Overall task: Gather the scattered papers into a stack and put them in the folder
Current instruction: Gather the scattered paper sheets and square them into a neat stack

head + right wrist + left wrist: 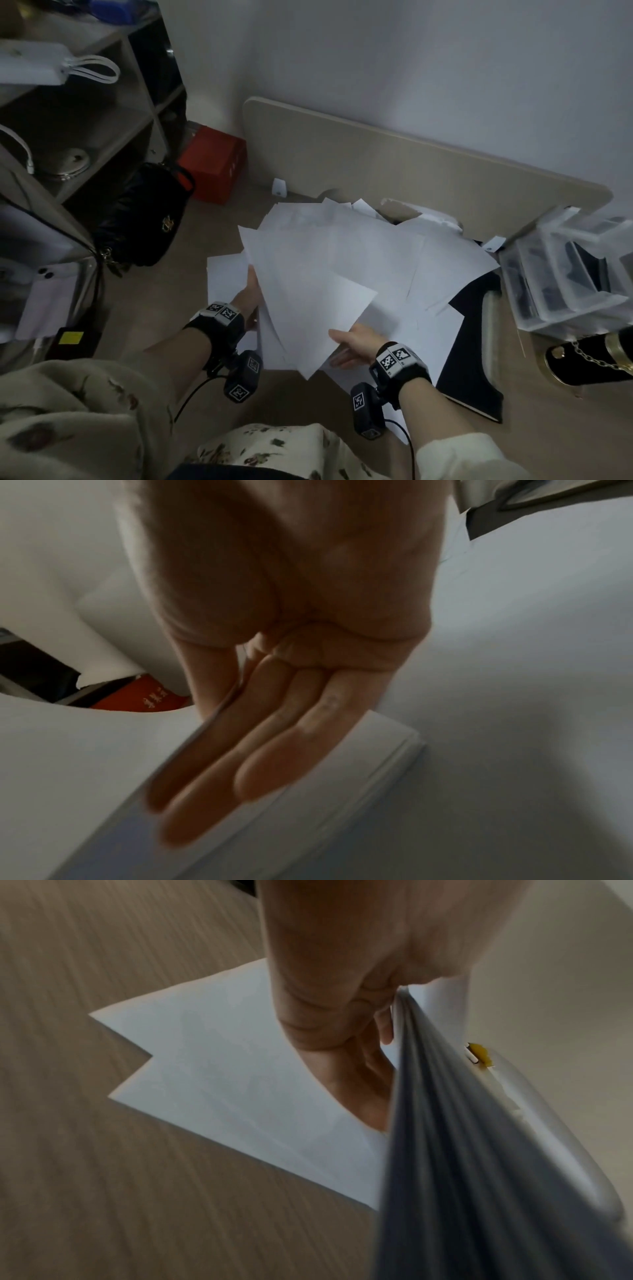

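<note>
I hold a fanned bundle of white papers (308,281) lifted above the wooden desk. My left hand (251,293) grips its left edge; in the left wrist view the left hand (342,1020) has its fingers curled round the bundle's edge (445,1123). My right hand (346,346) pinches the near corner, thumb on top and straight fingers (274,737) flat beneath the sheets (85,764). More loose sheets (438,260) lie spread on the desk, and two loose sheets (222,1083) lie under my left hand. A dark folder (469,349) lies to the right, partly covered by paper.
A shelf unit (102,113) stands at the left with a black handbag (144,219) and a red box (212,168) beside it. A clear plastic drawer box (565,267) and a black item with a gold chain (589,359) sit at the right. A low back board (376,161) edges the desk.
</note>
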Tool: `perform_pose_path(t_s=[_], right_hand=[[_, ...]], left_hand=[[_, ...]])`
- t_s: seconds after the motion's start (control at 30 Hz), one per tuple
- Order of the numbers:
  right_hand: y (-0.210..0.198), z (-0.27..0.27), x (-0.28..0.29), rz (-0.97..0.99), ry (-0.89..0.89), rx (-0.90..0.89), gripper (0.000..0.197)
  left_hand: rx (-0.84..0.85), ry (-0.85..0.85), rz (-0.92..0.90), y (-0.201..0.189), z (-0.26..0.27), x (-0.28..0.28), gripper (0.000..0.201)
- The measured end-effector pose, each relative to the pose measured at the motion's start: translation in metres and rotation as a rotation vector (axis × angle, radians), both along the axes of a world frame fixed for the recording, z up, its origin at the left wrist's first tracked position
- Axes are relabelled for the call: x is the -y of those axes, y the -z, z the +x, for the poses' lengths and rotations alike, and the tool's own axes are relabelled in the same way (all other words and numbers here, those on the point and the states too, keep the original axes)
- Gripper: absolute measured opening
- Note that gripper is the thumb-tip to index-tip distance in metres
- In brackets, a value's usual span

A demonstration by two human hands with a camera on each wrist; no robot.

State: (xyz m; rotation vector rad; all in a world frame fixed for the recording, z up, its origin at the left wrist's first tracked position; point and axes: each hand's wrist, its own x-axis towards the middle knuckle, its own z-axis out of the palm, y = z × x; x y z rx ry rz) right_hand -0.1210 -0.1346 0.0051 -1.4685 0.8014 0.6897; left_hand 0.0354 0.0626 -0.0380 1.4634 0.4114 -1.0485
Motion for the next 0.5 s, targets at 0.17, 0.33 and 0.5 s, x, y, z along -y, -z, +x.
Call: perform_pose_path(t_s=[0.17, 0.33, 0.5], right_hand=[[0.0, 0.002, -0.002, 0.081, -0.196, -0.084, 0.036], [0.001, 0.007, 0.003, 0.098, 0.139, 0.0, 0.045], [0.001, 0.013, -0.006, 0.037, -0.113, -0.011, 0.047]], left_hand=[[-0.003, -0.033, -0.021, 0.02, 0.008, 0.0, 0.123], [-0.065, -0.099, -0.039, -0.009, -0.001, 0.008, 0.098], [0.004, 0.004, 0.014, -0.003, -0.002, 0.005, 0.105]])
